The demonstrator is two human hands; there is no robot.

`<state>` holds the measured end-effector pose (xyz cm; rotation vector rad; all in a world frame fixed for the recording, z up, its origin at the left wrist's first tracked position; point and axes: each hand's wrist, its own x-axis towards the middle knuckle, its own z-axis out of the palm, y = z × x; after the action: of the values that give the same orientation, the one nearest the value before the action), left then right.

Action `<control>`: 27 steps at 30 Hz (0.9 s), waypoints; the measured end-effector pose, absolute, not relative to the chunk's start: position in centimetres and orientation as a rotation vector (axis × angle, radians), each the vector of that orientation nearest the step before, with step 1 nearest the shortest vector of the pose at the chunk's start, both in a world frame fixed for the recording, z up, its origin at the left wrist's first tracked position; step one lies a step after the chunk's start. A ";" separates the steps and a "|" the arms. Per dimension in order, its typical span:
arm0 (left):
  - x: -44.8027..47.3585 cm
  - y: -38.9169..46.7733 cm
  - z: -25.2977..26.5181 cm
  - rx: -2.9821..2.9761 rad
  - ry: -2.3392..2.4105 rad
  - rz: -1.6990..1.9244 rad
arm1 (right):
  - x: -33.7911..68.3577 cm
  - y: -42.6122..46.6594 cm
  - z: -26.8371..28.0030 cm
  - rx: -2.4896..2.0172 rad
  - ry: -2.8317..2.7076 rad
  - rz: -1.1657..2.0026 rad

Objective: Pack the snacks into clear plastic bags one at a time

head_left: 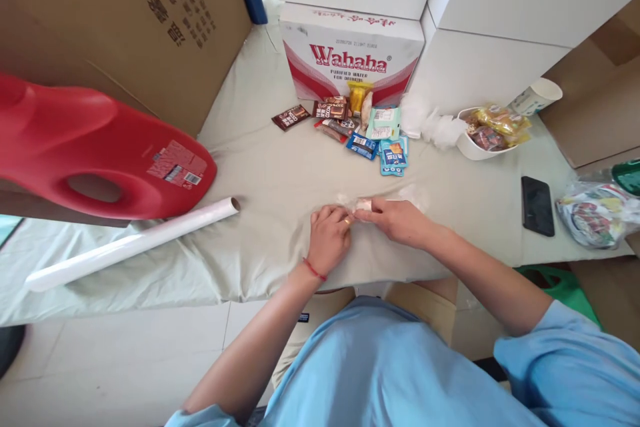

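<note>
On the cloth-covered table (270, 240), both hands meet at a small pale packet (363, 204) lying in clear plastic film (416, 197). My right hand (403, 223) is closed, thumb and fingers pinching the packet and film from the right. My left hand (329, 235), with a ring and a red string bracelet (314, 269), has its fingers curled down at the film's left end. The packet's exact kind is hard to make out, as fingers cover part of it. Beyond the hands lies a pile of small snack packets, among them a blue one (363, 145) and a light green one (384, 123).
A white film roll (135, 243) lies at left beside a red jug (125, 160) and a large cardboard box (165, 33). A Wahaha carton (350, 53) stands behind. At right are a bowl of snacks (483, 150), a paper cup (537, 97) and a phone (537, 205).
</note>
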<state>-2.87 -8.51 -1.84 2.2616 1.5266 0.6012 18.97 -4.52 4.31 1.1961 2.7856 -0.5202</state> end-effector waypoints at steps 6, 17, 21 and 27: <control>-4.0 -8.3 -2.0 1.776 1.766 1.111 | 18.1 -6.2 2.6 1.296 2.762 -0.539; -2.5 -8.0 -1.8 1.701 1.919 0.906 | 19.7 -7.0 1.3 1.334 2.968 -0.920; -1.6 -8.2 -0.4 1.495 1.814 0.943 | 20.0 -7.3 0.0 1.395 3.046 -1.106; 3.1 -7.6 0.2 1.854 1.614 0.940 | 18.8 -8.2 -0.6 1.550 3.070 -1.295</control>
<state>3.14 -7.64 0.19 1.8544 1.6139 0.9396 18.79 -8.17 -0.63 1.5500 3.0700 -1.2949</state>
